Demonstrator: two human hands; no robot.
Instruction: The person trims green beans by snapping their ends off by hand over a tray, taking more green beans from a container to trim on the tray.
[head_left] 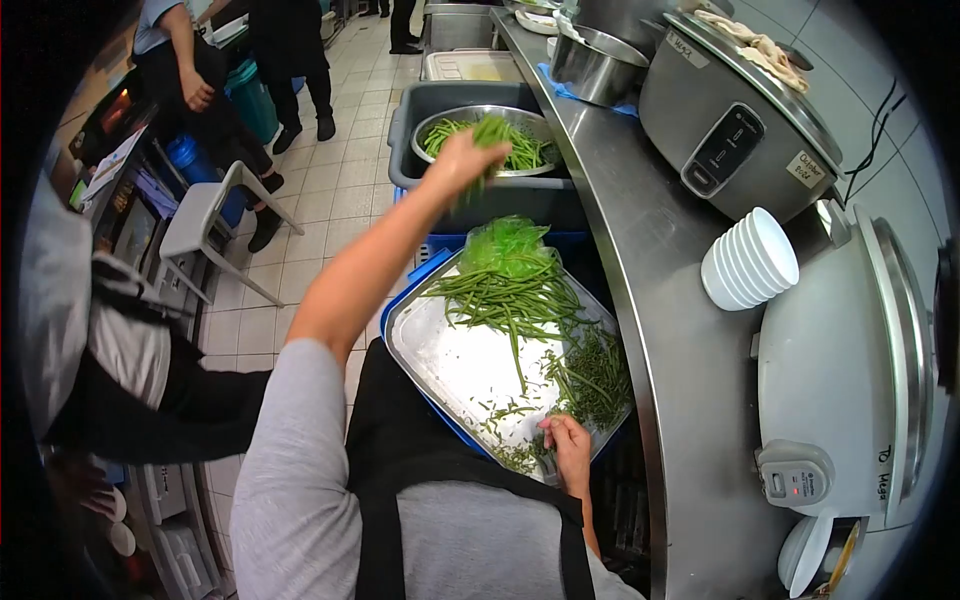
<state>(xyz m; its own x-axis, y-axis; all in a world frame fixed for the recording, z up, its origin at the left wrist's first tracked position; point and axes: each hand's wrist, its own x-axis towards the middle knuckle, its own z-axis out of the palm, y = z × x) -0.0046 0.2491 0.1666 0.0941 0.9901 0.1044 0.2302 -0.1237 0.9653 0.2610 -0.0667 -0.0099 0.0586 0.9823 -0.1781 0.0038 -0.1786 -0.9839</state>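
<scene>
My left hand (462,165) is stretched far forward over the metal bowl (545,122), its fingers closed round a bunch of green beans (490,132). More green beans lie in that bowl, which sits inside a grey tub (405,150). My right hand (570,442) is closed at the near right edge of a white tray (415,345). Something small and pink shows at its fingertips; I cannot make out what it is. Long green beans (510,300) lie across the tray's far part, by a green plastic bag (508,245). Trimmed ends (595,375) are piled at its right.
A steel counter (660,300) runs along my right, carrying a large rice cooker (740,110), stacked white cups (750,260) and a metal pot (597,65). A grey stool (205,215) stands at left. People (180,60) stand at the upper left; another person (130,350) is close by.
</scene>
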